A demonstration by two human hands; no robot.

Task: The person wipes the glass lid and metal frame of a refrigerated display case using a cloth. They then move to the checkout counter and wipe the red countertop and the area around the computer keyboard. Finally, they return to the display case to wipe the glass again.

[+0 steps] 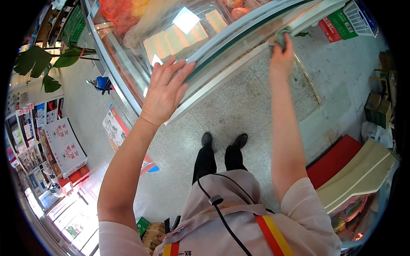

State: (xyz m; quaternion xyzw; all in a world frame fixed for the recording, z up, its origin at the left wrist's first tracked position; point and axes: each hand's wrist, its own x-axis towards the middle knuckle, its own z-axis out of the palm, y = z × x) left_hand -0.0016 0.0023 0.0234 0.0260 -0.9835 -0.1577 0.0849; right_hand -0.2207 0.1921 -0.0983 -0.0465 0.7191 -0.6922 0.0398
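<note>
A display case (213,91) with a glass top and a pale ledge stands in front of me. My left hand (167,90) rests on the case's near rim at its left part, fingers stretched and slightly spread, holding nothing. Farther right, my right hand (282,62) is closed on a grey-green cloth (282,37), which touches the pale ledge. Through the glass show a clear plastic tray (160,50) of pale, flat pieces, a red net bag (116,16) and round orange-red items (240,13).
Beyond my right hand are a green and red box (339,26) and a white slotted basket (358,19). At right stand cartons (376,106) and a cream-edged case (363,168). Leftward are a leafy plant (36,62), a white carton (65,145) and shelves (26,147).
</note>
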